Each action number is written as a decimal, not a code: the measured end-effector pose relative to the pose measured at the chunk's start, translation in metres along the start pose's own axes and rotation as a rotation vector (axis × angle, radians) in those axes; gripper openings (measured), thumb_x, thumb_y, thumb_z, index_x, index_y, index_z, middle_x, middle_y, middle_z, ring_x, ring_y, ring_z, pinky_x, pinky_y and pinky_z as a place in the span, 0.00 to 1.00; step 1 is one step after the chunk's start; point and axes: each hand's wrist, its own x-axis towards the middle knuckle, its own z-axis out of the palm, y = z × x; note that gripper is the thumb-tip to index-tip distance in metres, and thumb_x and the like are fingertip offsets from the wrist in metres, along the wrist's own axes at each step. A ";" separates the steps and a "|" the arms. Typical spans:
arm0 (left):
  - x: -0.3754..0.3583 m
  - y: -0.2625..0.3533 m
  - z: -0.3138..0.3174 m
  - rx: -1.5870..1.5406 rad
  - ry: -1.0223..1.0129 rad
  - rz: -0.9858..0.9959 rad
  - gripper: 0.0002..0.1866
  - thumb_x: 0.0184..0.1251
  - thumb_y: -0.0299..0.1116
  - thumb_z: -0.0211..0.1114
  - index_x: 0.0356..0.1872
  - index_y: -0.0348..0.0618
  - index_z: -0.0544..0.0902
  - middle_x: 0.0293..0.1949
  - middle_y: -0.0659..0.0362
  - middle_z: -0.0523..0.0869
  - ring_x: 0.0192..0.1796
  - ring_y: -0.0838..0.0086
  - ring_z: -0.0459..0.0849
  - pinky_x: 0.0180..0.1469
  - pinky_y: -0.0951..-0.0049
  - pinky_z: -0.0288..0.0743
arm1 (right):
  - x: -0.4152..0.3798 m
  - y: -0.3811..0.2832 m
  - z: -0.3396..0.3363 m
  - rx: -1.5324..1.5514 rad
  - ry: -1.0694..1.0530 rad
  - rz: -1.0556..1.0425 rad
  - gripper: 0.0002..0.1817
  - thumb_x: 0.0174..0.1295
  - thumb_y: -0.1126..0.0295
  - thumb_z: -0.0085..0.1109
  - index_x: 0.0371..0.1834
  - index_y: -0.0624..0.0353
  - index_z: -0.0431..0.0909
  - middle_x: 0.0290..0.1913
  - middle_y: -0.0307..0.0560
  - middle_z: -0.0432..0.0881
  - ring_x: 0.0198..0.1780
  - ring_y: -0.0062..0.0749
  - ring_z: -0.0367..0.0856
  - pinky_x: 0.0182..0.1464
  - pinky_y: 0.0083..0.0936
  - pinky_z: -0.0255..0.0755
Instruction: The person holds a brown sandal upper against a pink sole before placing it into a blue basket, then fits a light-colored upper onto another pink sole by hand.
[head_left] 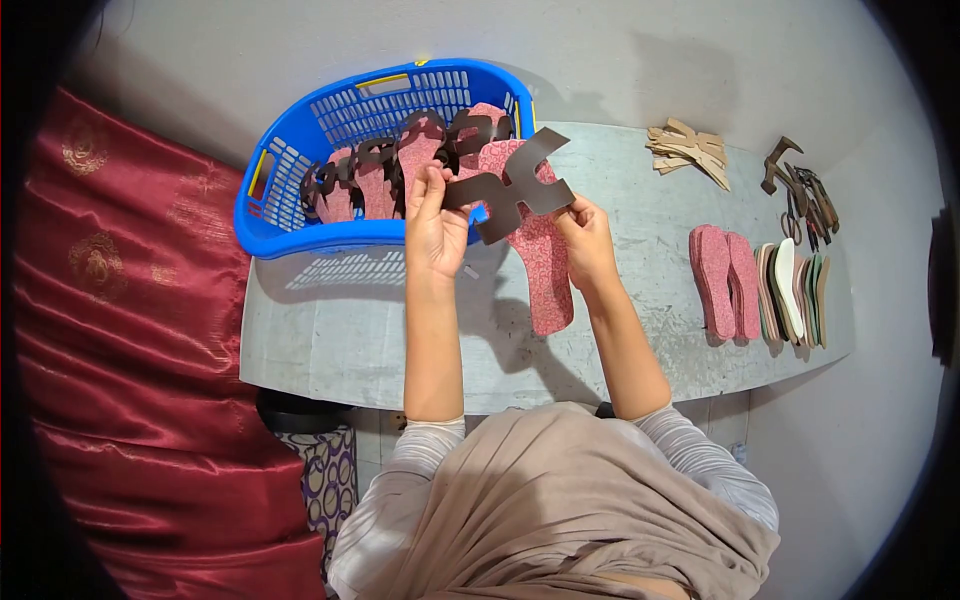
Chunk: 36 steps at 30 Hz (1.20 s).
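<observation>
Holding a dark strap piece (522, 184) across a pink sole (542, 285) beside the blue basket (330, 238), left hand (437, 228) and right hand (588, 238) are pinching opposite ends, apparently calling for careful alignment.

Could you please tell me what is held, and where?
A dark strap: left hand at its upper left end, right hand at its lower right end, seemingly with one side of the pink insole.

From my head, one camera looked forward and down, close over my left hand (437, 230) and right hand (590, 240), across the worktable (630, 310) to the far wall (590, 60).
</observation>
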 end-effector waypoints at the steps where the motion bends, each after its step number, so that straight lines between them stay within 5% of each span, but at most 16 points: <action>1: -0.002 -0.007 -0.002 -0.007 0.008 -0.001 0.10 0.61 0.31 0.57 0.43 0.46 0.71 0.32 0.63 0.78 0.37 0.79 0.77 0.40 0.78 0.74 | -0.001 0.000 -0.001 0.005 0.000 0.005 0.12 0.57 0.78 0.50 0.44 0.70 0.73 0.35 0.40 0.79 0.36 0.17 0.74 0.40 0.16 0.67; 7: -0.011 -0.031 -0.005 0.101 0.135 0.083 0.14 0.58 0.32 0.61 0.44 0.51 0.68 0.33 0.68 0.73 0.35 0.84 0.73 0.35 0.81 0.72 | -0.008 -0.003 0.003 0.069 0.003 0.095 0.11 0.58 0.77 0.51 0.43 0.69 0.73 0.35 0.43 0.79 0.36 0.19 0.75 0.39 0.17 0.68; 16: -0.007 -0.048 -0.018 0.268 0.183 0.098 0.11 0.57 0.38 0.62 0.35 0.44 0.73 0.29 0.67 0.75 0.35 0.83 0.73 0.35 0.82 0.71 | -0.014 0.012 0.000 0.062 0.051 0.109 0.09 0.58 0.74 0.54 0.39 0.67 0.74 0.34 0.40 0.78 0.33 0.17 0.73 0.37 0.15 0.66; 21: -0.038 -0.034 0.009 0.227 0.038 0.011 0.12 0.64 0.28 0.50 0.46 0.34 0.72 0.45 0.55 0.76 0.46 0.74 0.75 0.49 0.76 0.69 | -0.014 0.013 0.000 0.034 0.115 0.019 0.11 0.58 0.69 0.56 0.39 0.66 0.75 0.32 0.36 0.77 0.31 0.13 0.70 0.34 0.13 0.63; 27: -0.045 -0.040 0.005 0.536 0.036 0.091 0.15 0.63 0.25 0.51 0.50 0.32 0.70 0.44 0.55 0.77 0.44 0.78 0.76 0.49 0.77 0.69 | -0.022 0.014 0.000 -0.018 0.087 0.052 0.11 0.58 0.70 0.55 0.42 0.65 0.75 0.31 0.33 0.76 0.30 0.11 0.68 0.34 0.12 0.63; 36: -0.043 -0.040 -0.013 0.565 0.089 -0.029 0.11 0.64 0.25 0.51 0.44 0.31 0.75 0.36 0.59 0.80 0.36 0.82 0.76 0.40 0.81 0.70 | -0.032 0.024 -0.009 -0.335 0.003 -0.022 0.20 0.57 0.77 0.49 0.54 0.59 0.60 0.27 0.37 0.77 0.25 0.12 0.69 0.29 0.11 0.62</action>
